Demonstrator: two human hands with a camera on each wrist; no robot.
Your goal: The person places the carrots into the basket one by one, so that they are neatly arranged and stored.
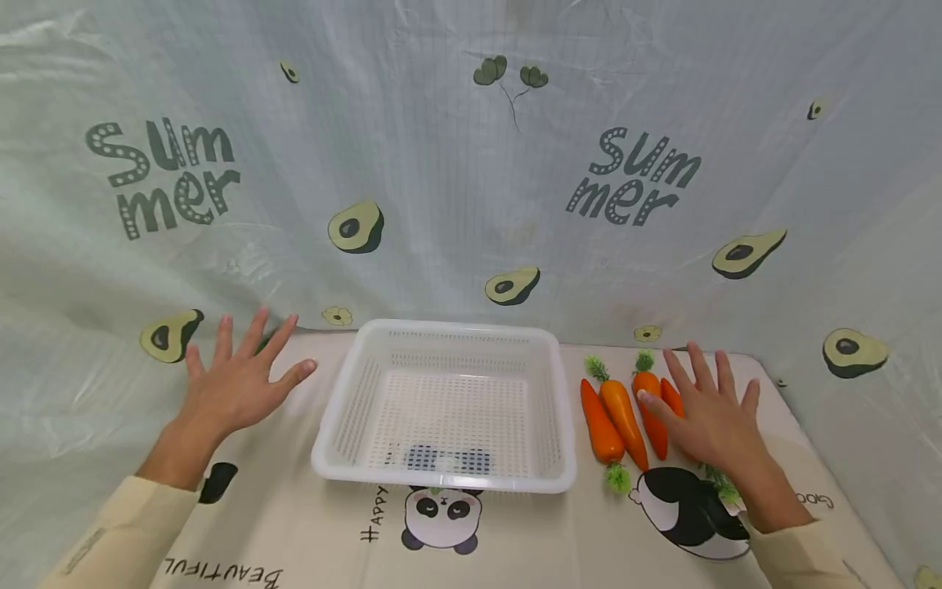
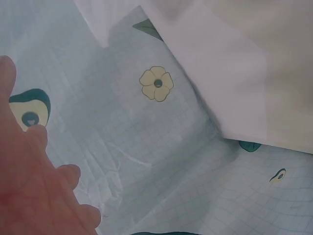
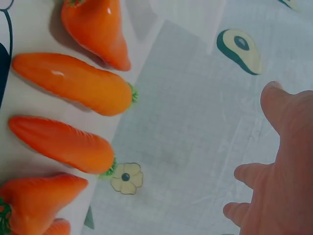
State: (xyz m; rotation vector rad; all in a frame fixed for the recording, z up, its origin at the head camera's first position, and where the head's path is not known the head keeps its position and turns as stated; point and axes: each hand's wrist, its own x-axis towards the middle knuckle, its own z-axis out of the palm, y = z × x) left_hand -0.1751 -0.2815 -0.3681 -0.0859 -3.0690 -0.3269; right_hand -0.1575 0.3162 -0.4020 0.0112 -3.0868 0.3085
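Note:
My left hand [image 1: 239, 384] hovers with fingers spread, left of a white plastic basket [image 1: 456, 409]. Nothing is in its grasp; the left wrist view shows the hand [image 2: 34, 181] at the lower left, over patterned sheeting. On the other side, my right hand [image 1: 710, 417] is spread above several orange carrots [image 1: 621, 417] with green tops, partly covering them in the head view. From the right wrist, the carrots [image 3: 73, 83] lie in a row at left, apart from the hand [image 3: 283, 166]. No carrots are inside the basket.
Patterned light sheeting [image 1: 441, 164] with avocado prints rises behind the table and along its sides. The pale tablecloth [image 1: 331, 532] carries panda drawings and lettering. The basket stands at the table's middle, close to the back edge.

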